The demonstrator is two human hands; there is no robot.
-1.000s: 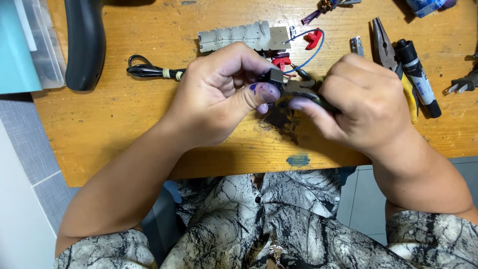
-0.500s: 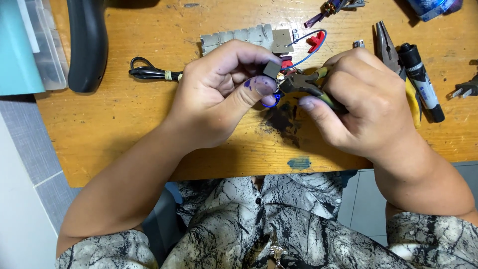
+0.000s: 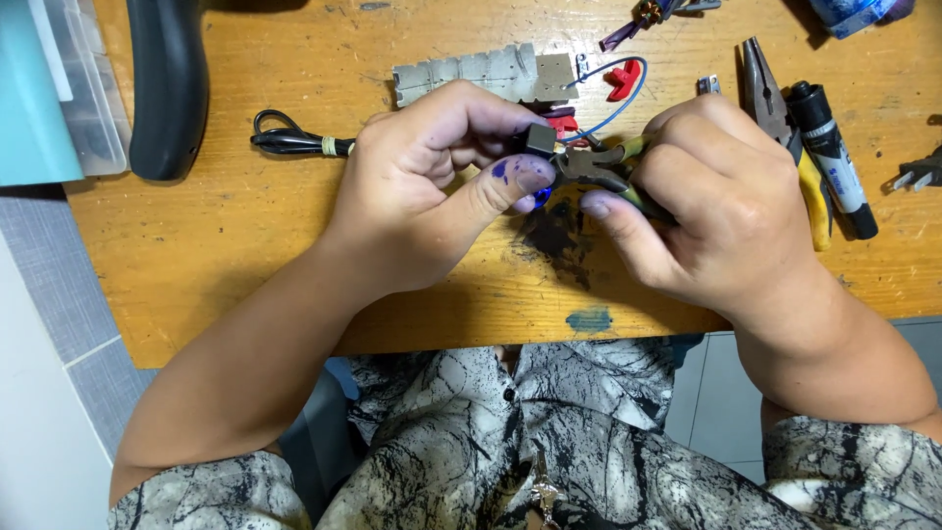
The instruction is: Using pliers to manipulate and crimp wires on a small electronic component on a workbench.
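At the centre of the frame, a person seated at a scuffed wooden workbench (image 3: 245,245) pinches a small dark grey block-shaped component (image 3: 541,138) between the ink-stained thumb and fingers of the left hand (image 3: 432,177), holding it clear of the bench so a tool can reach it. The right hand (image 3: 716,196) is clenched around the handles of a pair of green-handled pliers (image 3: 599,165), whose metal nose meets the component's right edge; what exactly the nose bites on is hidden by the thumbs, possibly a thin lead. A looping blue wire (image 3: 613,108) and a red plastic connector (image 3: 621,80) lie just behind the hands, seemingly trailing from the same part.

Spare tools sit within reach at the upper right: yellow-handled long-nose pliers (image 3: 775,108) beside a black marker pen with a white label (image 3: 829,152). A grey segmented metal strip (image 3: 471,74) lies at top centre, a coiled black cable (image 3: 289,139) to its left, and a curved black plastic handle (image 3: 167,88) stands at the upper left next to a clear plastic box (image 3: 88,98).
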